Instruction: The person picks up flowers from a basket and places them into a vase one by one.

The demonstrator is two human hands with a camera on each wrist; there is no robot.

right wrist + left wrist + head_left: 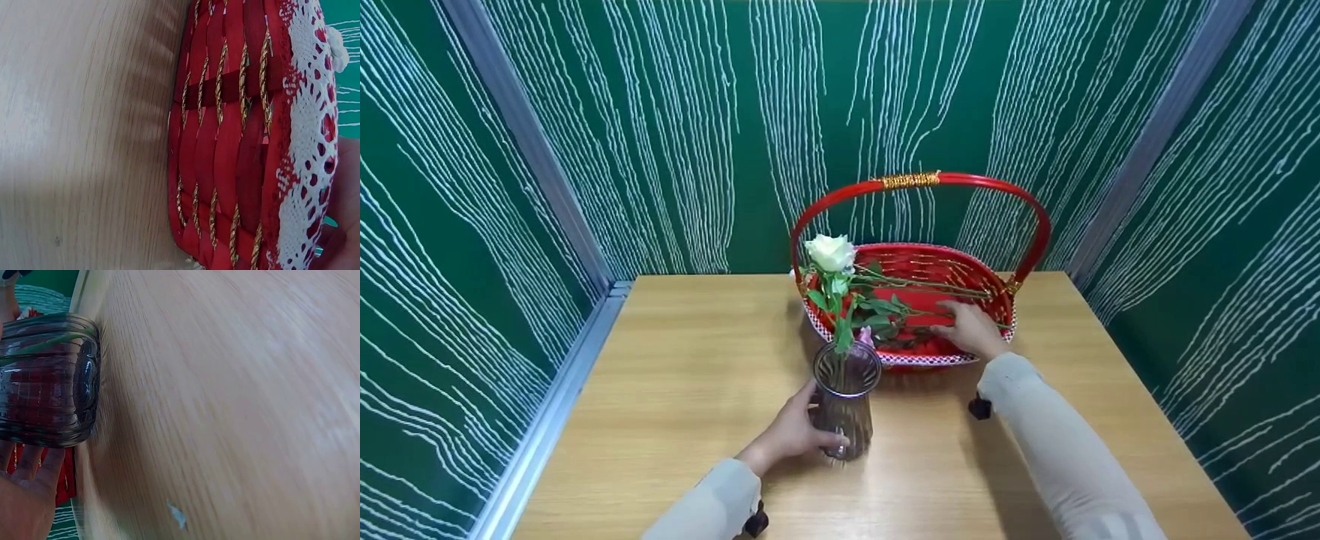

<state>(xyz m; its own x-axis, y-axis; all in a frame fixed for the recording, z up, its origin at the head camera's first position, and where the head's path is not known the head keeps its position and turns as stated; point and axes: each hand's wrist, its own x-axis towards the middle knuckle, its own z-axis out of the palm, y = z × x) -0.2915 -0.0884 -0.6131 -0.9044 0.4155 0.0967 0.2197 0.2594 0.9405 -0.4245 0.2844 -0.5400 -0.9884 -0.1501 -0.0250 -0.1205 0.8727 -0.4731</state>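
Observation:
My left hand point(791, 435) grips the lower body of a clear glass vase point(855, 416) standing on the table, its thumb across the front. In the left wrist view, the ribbed vase point(45, 388) has a green stem inside, and fingers point(50, 467) lie along its side. A white rose point(830, 253) rises upright from the vase. Over the near right rim of a red woven basket point(930, 361), my right hand point(971, 330) reaches in beside green stems point(922, 283), thumb and fingers apart. In the right wrist view, the basket wall point(225, 140) hides most of that hand.
The basket's tall red handle point(1039, 232) arches above it. Leaves point(885, 307) and a pink flower point(867, 336) show near the basket's left side. Green panels with white lines point(780, 112) enclose the back and sides of the wooden table point(697, 352).

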